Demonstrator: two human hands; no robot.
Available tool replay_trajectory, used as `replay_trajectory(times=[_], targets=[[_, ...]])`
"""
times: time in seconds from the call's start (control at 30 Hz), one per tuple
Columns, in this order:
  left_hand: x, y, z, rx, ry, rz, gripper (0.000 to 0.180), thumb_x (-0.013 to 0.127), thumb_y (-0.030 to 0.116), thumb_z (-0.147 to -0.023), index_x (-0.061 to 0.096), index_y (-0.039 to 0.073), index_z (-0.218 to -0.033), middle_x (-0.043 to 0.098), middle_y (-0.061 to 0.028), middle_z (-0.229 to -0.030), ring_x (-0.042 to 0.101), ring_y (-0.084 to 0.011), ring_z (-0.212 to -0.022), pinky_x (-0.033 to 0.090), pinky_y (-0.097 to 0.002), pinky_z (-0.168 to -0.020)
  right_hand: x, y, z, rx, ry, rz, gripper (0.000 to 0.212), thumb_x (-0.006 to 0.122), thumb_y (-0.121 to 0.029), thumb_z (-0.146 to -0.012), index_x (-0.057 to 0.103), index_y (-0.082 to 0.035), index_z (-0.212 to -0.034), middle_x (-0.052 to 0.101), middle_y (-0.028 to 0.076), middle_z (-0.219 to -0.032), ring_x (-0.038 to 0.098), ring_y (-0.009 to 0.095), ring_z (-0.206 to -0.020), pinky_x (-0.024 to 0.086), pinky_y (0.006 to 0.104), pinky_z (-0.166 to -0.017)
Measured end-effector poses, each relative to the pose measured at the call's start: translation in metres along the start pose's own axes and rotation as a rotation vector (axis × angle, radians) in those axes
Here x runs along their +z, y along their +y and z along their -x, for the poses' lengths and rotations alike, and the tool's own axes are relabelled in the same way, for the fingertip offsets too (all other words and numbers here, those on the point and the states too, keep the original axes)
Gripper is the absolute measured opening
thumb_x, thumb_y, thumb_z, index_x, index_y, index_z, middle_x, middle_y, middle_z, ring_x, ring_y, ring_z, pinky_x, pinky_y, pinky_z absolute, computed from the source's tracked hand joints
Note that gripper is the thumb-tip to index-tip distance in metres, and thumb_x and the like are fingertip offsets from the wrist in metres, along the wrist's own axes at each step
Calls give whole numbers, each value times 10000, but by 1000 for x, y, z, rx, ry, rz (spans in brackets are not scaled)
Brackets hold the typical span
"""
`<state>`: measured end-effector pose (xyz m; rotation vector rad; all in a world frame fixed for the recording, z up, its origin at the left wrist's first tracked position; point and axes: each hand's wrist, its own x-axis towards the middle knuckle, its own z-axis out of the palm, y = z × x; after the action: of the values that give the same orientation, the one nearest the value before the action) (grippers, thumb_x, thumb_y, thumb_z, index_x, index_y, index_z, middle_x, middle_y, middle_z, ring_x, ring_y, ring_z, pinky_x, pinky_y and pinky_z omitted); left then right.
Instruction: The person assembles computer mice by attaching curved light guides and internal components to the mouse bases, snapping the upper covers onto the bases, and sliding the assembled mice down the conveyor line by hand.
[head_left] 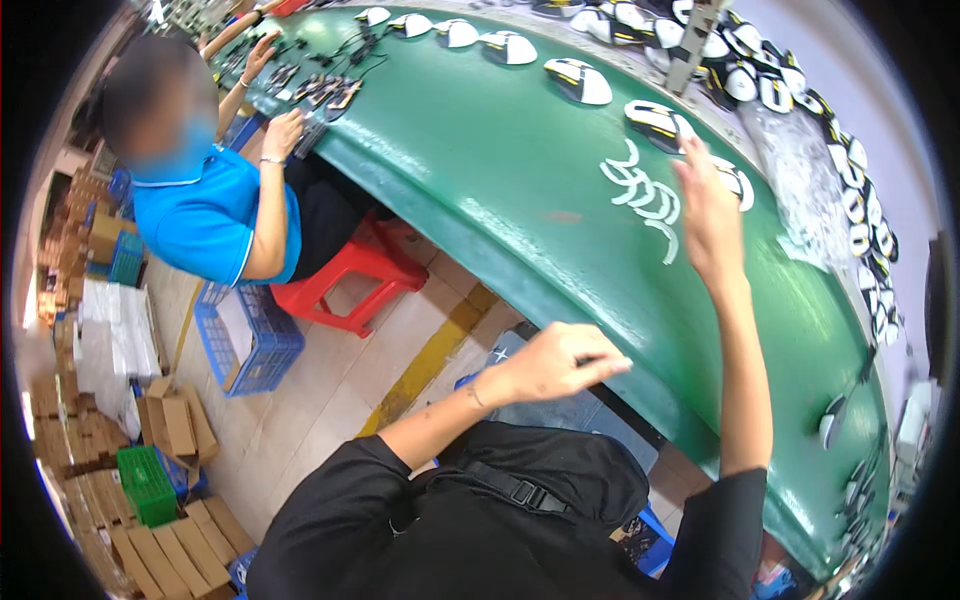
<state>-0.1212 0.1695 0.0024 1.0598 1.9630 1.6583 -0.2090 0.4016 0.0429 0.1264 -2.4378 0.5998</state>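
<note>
At far left, stacked brown cardboard boxes (165, 425), flaps open, contents too small to tell; among them a green plastic crate (147, 486), its inside not readable. Just right of those, a blue plastic basket (245, 345) on the tiled floor, holding a flat pale sheet or carton, nothing else discernible. Above it, a co-worker in a blue shirt (205, 215) seated on a red plastic stool (345, 285), both hands up on the green conveyor belt (480, 180) among small dark parts.

Toward the middle, left hand (548, 365) resting on the near edge of the belt, fingers loosely curled and extended, gripping nothing visible. Further right, a cluster of white curved strips (645, 195) lying loose on the belt, in no container. Just beside them, right hand (705, 205) reaching out, fingers spread, fingertips close to a black-and-white mouse shell (655, 120); contact not clear. More such shells in a row along the belt's far edge, and a dense heap (760, 75) beyond at upper right.
</note>
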Motion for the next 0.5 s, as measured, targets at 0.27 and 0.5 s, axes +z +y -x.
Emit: replay_trajectory(times=[0.27, 0.5], targets=[[-136, -41, -30, -118, 501, -583, 209, 642, 181, -906, 691, -11, -972, 708, -137, -944, 680, -210, -872, 518, -318, -798, -77, 19, 114, 708, -72, -214, 452, 436, -371, -1045, 557, -17, -790, 403, -20, -682, 341, 87, -619, 318, 282, -563], [-375, -125, -91, -261, 918, -1594, 426, 616, 214, -786, 578, -90, -1081, 603, -263, -1088, 568, -391, -1044, 450, -452, -950, -68, 16, 134, 770, 100, -105, 357, 531, -293, -1012, 557, -26, -777, 383, -37, -640, 307, 53, -594, 257, 249, -522]])
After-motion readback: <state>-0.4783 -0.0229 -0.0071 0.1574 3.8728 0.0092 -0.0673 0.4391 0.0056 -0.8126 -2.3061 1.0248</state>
